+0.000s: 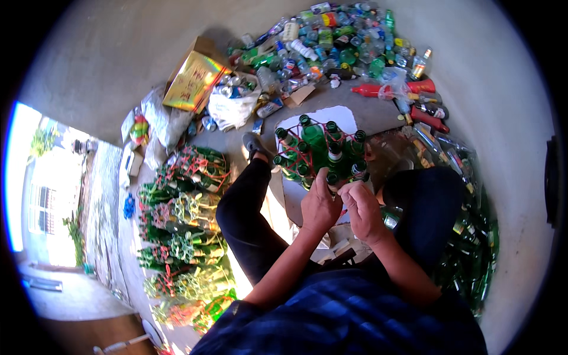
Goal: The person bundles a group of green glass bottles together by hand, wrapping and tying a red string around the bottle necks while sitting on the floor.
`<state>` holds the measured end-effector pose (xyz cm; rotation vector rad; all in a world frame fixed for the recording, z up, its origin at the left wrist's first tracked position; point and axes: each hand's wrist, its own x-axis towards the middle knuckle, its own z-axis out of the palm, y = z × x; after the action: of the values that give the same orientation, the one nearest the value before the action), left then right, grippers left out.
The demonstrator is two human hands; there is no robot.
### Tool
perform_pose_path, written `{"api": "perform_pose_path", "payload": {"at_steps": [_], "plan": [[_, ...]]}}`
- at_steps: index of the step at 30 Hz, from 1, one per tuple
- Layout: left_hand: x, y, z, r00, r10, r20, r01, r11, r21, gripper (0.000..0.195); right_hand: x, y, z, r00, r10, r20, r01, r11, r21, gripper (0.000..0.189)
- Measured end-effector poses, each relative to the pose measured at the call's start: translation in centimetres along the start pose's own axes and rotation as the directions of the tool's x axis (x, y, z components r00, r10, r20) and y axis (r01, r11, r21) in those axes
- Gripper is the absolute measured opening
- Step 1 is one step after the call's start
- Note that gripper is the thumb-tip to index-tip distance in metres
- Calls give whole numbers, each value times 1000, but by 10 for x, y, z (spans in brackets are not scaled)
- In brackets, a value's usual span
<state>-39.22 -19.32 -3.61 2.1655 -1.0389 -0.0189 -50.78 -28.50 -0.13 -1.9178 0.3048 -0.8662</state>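
Note:
Several green glass bottles (313, 133) stand upright in a cluster between my knees, with red string (301, 153) wound around and between their necks. The bundle rests on a white board (341, 116). At its near side, my left hand (321, 205) has curled fingers and an index finger stretched along a bottle neck. Close beside it, my right hand (363, 213) pinches with thumb and forefinger at the nearest bottles. A bit of red string shows between the two hands; most of what lies within the fingers is hidden.
Bundles of tied green bottles (186, 222) lie on the left. Loose bottles (470, 248) heap at right. Plastic bottles (328, 44) pile against the far wall, near a gold cardboard box (193, 84) and a white bag of cans (233, 104). Red bottles (372, 90) lie at far right.

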Motion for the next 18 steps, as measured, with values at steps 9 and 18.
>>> {"api": "perform_pose_path", "payload": {"at_steps": [9, 18], "plan": [[27, 52, -70, 972, 232, 43, -235, 966, 107, 33, -4, 3, 4, 968, 238, -75, -219, 954, 204, 14], [77, 29, -54, 782, 362, 507, -347, 929, -127, 22, -4, 18, 9, 783, 620, -49, -316, 465, 827, 18]]}}
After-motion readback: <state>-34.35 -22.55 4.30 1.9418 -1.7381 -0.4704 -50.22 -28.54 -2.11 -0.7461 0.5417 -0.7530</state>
